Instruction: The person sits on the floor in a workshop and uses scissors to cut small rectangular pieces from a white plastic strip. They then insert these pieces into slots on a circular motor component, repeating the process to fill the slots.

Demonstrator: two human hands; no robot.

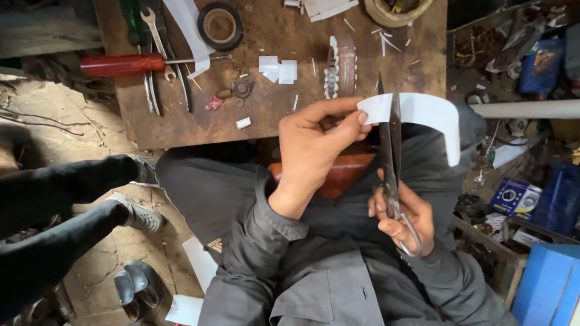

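My left hand [314, 151] pinches the left end of a curved white strip [432, 115] between thumb and fingers, holding it up over my lap. My right hand [402, 217] grips the handles of long dark metal scissors [389, 157]. The blades point away from me and cross the strip just right of my left fingertips. Grey sleeves cover both forearms.
A rusty brown workboard [272, 108] lies ahead with a red-handled screwdriver [124, 64], wrenches [156, 36], a roll of black tape [220, 25], small white offcuts [278, 69] and a toothed strip [343, 69]. Another person's dark-trousered legs [60, 205] reach in from the left. Blue boxes [550, 284] and clutter crowd the right.
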